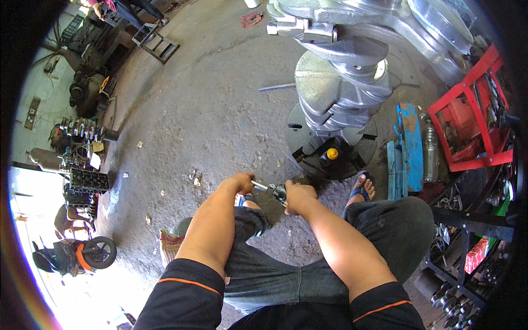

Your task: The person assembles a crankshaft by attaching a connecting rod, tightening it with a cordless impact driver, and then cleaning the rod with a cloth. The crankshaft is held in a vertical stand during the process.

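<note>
Between my knees, both hands are closed on a hand tool point(270, 190) with a slim silver shaft and a thicker dark body; its exact kind does not show. My left hand point(239, 182) grips the shaft end. Around the dark body wraps my right hand point(300, 198), hiding part of it. In front and to the right, a large silver crankshaft point(341, 82) stands upright. A round metal base plate point(300, 124) lies under it, with a dark fitting and a yellow cap point(332, 153) on its near side.
On the right are a blue piece point(410, 137), a clear plastic bottle point(430, 151) and a red metal rack point(467, 91). A thin metal bar point(276, 87) lies left of the crankshaft. Engine parts point(88, 180) and a motorcycle point(74, 256) line the left side. Another person point(132, 12) is far left.
</note>
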Available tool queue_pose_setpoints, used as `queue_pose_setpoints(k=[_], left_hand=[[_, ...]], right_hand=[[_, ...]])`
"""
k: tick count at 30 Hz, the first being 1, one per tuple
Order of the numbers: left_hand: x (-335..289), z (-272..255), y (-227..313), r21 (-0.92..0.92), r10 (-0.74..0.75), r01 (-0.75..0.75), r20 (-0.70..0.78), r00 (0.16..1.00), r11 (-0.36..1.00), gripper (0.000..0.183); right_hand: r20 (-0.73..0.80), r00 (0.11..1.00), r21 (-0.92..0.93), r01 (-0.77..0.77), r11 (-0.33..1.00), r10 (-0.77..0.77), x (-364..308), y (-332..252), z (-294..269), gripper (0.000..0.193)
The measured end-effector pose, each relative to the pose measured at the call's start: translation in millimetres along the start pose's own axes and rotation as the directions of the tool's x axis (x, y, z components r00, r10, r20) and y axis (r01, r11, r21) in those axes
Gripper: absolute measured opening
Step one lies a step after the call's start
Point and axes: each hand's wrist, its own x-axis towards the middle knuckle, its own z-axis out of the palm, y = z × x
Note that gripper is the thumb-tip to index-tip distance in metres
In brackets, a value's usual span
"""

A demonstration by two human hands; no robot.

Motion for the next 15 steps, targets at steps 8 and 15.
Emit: queue_pose_setpoints(k=[8,15], left_hand=[[-1.9,-1.4,11.7,0.069,0.122,-0.115,-0.107,0.987,0.991,0.048],[-6.9,0.4,41.6,0.39,0.081,-0.06,-0.038,0.996,0.919,0.051]], right_hand=[[0.011,1.0,-0.008,0.013,1.0,-0.013,-3.9,1.2,-1.2,0.07],[-0.009,1.0,-0.028,0.005,1.0,-0.005,1.9,5.6,10.2,0.07]])
